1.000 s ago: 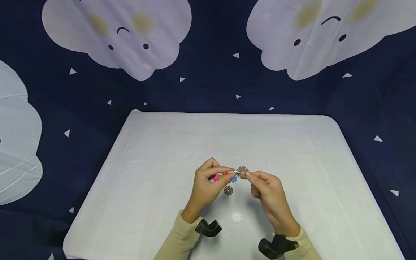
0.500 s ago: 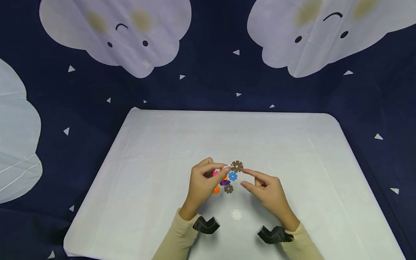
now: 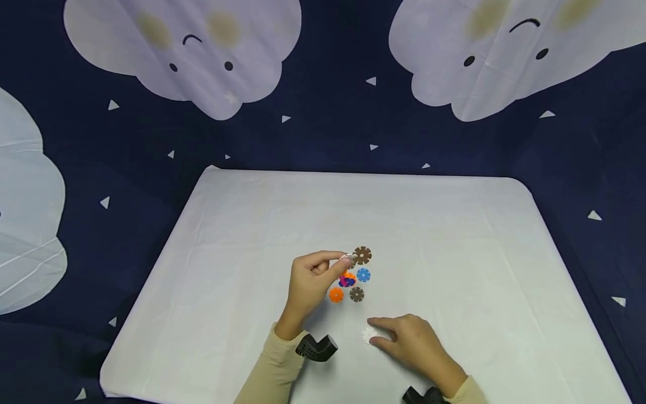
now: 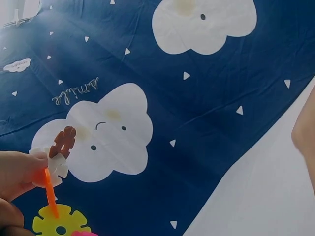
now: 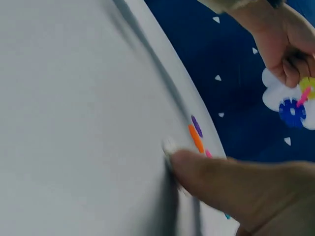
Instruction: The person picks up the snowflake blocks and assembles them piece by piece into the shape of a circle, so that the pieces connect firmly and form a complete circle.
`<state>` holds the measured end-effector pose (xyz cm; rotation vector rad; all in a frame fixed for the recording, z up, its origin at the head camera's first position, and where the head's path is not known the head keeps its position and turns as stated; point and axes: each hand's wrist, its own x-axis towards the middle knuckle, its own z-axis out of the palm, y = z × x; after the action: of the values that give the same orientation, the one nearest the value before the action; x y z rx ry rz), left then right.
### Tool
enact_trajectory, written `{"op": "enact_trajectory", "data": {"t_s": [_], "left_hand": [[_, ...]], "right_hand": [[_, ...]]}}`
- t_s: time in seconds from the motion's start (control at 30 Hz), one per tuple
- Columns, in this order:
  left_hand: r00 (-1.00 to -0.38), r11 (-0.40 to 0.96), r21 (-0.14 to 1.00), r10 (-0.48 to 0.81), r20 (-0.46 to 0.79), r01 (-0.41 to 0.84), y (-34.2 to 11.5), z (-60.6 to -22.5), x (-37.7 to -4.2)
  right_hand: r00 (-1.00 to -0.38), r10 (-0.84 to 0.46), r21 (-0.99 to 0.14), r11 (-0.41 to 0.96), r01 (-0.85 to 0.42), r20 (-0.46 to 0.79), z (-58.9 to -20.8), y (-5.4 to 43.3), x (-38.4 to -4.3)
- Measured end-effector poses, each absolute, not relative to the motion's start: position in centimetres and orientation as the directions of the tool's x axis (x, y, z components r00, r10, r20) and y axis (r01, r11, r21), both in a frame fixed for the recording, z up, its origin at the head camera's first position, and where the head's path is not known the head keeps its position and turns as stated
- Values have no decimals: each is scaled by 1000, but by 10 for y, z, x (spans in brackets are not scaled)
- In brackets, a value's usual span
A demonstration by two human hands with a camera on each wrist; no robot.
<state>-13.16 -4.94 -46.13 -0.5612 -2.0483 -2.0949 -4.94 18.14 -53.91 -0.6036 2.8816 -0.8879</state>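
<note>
The white, round, notched plastic disc (image 3: 367,335) lay at the right hand's (image 3: 418,347) nine o'clock, seemingly light and stiff, best gripped by its rim. Thumb and forefinger stood parted there, contact unclear; the left hand (image 3: 309,285) pinched joined multicoloured plastic discs (image 4: 50,192).

We find ourselves at a white bench (image 3: 454,235) screened by navy fabric (image 3: 333,45) printed with clouds (image 3: 202,84), small triangles (image 3: 371,81) and the word "smile" (image 4: 75,92); whether home or studio, we cannot tell.
</note>
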Motion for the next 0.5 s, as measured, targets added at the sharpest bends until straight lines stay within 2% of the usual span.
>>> {"op": "enact_trajectory", "data": {"t_s": [0.1,0.3,0.4,0.5], "left_hand": [[-911,-57,923,148,385,381,-50,-462,-131],[-900,-70,917,174,398,392,-49,-461,-129],[-893,-69,913,190,407,401,-47,-460,-127],[-885,-64,906,196,422,418,-47,-460,-125]], "right_hand": [[-921,-381,-546,757,-359,76,-537,176,-45],[-916,-400,-684,661,-308,26,-527,167,-48],[-936,-348,-770,585,-255,45,-518,170,-52],[-957,-249,-856,453,-248,146,-497,179,-60]]}}
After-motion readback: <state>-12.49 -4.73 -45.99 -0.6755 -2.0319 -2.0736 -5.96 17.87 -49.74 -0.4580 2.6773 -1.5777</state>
